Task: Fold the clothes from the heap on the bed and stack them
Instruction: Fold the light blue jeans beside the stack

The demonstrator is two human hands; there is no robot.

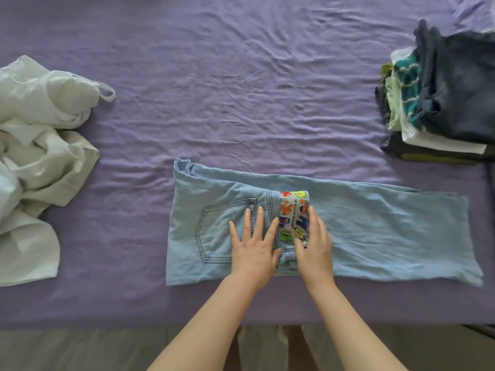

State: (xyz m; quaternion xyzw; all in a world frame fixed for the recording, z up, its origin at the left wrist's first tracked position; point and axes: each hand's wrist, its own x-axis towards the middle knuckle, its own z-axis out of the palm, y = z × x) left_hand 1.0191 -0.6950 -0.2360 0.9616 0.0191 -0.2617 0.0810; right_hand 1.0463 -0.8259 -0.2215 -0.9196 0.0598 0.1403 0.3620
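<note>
Smoothing the pale-blue denim jeans point(308, 228) flat before folding keeps the edges square; their back pocket faces up, a cartoon-printed patch at the middle. Both the left hand point(253, 247) and right hand point(313, 245) press spread, flat fingers on them. Left of the jeans lies the white crumpled heap point(34, 162); right, the dark folded stack point(444, 103).

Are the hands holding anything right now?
No. Both hands, left and right, lie flat with straight fingers on the jeans, pressing near the waistband.
</note>
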